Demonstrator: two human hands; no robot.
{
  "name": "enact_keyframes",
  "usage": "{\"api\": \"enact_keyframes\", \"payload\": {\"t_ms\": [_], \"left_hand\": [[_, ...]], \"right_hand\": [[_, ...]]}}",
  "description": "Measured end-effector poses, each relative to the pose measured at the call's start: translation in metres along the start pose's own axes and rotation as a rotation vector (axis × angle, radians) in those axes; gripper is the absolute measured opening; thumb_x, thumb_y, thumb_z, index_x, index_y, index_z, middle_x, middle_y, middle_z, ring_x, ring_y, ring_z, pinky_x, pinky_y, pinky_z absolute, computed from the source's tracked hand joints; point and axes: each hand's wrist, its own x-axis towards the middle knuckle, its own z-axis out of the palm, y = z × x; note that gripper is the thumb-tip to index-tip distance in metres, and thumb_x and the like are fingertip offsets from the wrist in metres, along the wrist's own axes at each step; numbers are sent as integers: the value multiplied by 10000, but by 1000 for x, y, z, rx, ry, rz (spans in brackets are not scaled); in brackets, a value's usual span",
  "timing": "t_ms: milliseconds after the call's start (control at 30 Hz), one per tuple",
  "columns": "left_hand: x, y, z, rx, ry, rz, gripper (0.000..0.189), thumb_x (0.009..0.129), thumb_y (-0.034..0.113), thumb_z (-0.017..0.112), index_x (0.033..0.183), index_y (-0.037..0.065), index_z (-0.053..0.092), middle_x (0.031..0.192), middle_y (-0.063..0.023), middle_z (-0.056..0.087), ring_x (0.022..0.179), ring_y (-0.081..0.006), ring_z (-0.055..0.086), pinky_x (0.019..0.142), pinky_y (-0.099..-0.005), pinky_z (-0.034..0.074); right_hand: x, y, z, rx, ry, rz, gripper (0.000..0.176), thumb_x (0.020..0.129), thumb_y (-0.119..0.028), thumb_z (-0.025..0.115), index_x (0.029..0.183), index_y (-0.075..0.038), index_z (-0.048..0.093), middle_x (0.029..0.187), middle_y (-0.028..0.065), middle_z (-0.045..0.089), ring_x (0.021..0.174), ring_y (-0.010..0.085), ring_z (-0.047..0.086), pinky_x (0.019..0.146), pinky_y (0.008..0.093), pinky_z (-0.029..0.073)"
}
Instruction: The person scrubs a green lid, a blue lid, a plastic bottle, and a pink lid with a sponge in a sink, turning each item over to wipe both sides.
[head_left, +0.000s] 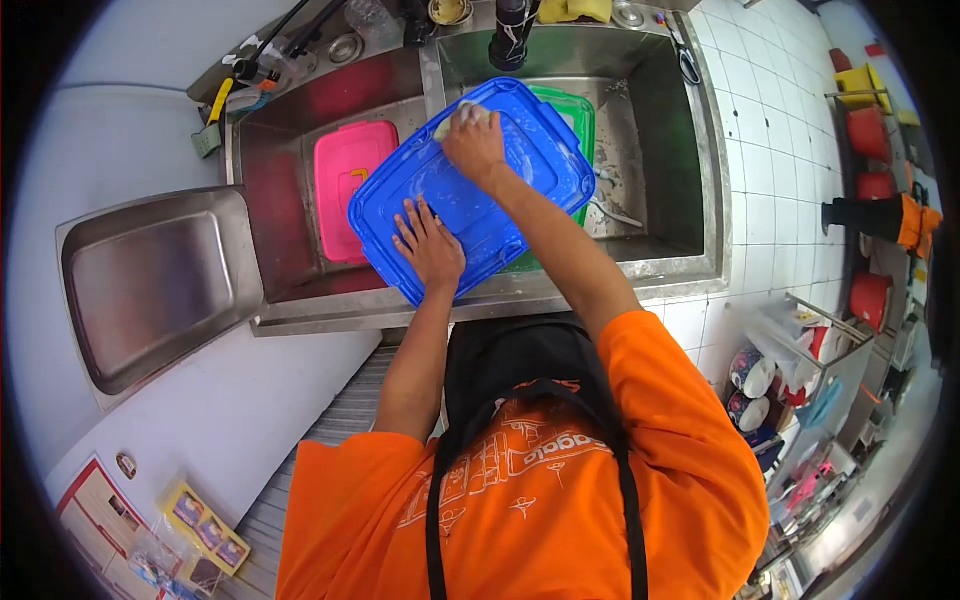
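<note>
A blue plastic lid [540, 150] with streaks of suds lies tilted across the divider of the double sink, over both basins. My left hand [432, 248] rests on its near left part with the fingers spread flat. Near the far edge, the fingers of my right hand [474, 145] are closed on a pale sponge [443, 130], pressed to the lid's surface. Most of the sponge is hidden by the hand. A pink plastic lid [335, 190] sits in the left basin. Partly covered by the blue lid, a green plastic lid [585, 115] is in the right basin.
The steel sink rim [715, 200] surrounds the basins. At the back stands a dark faucet [510, 35], with yellow cloths [575, 10] beside it. A yellow-handled brush [215, 115] is at the left corner; scissors [685, 60] lie on the right. A steel tray [150, 290] is at far left.
</note>
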Motion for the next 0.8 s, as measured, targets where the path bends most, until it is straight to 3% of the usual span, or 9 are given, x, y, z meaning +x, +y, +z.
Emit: {"api": "enact_keyframes", "payload": {"t_ms": [133,200,300,400,533,800], "left_hand": [[-1,0,-1,-17,-2,-9,539,1009,245,344,1529,132,261,1608,-104,198,1458,-396,190,1161,-568,125],[-1,1,-1,-14,-9,-2,550,1003,242,364,1531,138,255,1611,-105,187,1458,-402,183,1161,-566,125],[-2,2,-3,-33,-2,-30,548,1000,237,365,1531,151,260,1610,-100,194,1456,-402,192,1161,-565,127],[0,2,-2,-12,9,-24,545,1002,243,368,1530,157,268,1608,-96,204,1454,-398,203,1161,-562,134],[0,-1,2,-9,7,-18,541,1004,253,370,1529,167,274,1605,-97,211,1453,-396,207,1162,-562,139],[-1,0,5,4,39,-30,537,1008,269,364,1529,176,273,1602,-115,213,1449,-396,214,1157,-568,152]], "right_hand": [[8,42,3,-175,241,56,405,864,-278,516,1111,16,645,1183,184,635,1183,306,523,908,486,388],[10,55,-3,0,81,-15,390,876,-259,512,1137,9,622,1160,174,641,1136,288,547,880,470,399],[8,62,-2,-74,3,5,359,895,-230,496,1156,-7,604,1152,157,645,1105,280,563,865,456,409],[-9,78,-7,-49,57,147,323,898,-184,482,1148,-14,597,1137,154,651,1086,292,573,856,458,415],[-17,91,-12,-29,72,48,277,892,-168,484,1093,-15,597,1064,178,670,1045,322,581,824,486,425],[-88,103,-33,0,4,209,248,867,-184,548,1038,-14,603,956,157,693,1011,351,590,798,467,440]]}}
